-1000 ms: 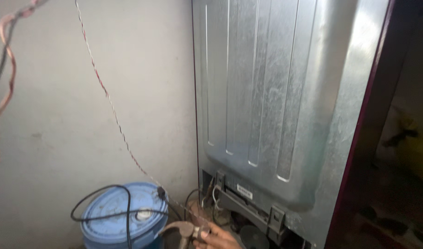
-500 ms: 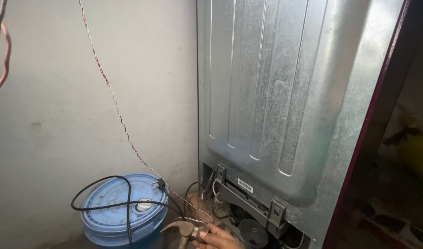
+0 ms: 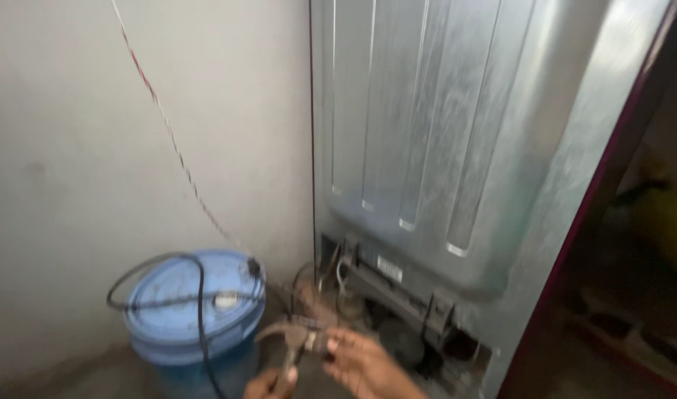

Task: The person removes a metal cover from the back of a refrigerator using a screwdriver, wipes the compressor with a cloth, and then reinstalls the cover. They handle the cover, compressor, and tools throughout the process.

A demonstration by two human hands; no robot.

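Observation:
Low in the view, my left hand (image 3: 270, 384) grips the handle of a claw hammer (image 3: 288, 338). My right hand (image 3: 362, 363) reaches in from the right, its fingertips pinching at the hammer's head. Both hands hover in front of the open bottom compartment (image 3: 397, 325) at the back of a grey metal refrigerator (image 3: 456, 140). The frame is blurred, so I cannot tell whether a small part sits between the fingers.
A blue bucket (image 3: 194, 310) with a lid stands left of the hands, with a black cable (image 3: 198, 295) coiled on top. A thin red-and-white wire (image 3: 168, 140) hangs down the grey wall. A dark red frame edge (image 3: 597, 192) runs along the refrigerator's right.
Both hands and the hammer have come up further into view at the bottom. The view has shifted slightly, so the bucket sits higher in the frame.

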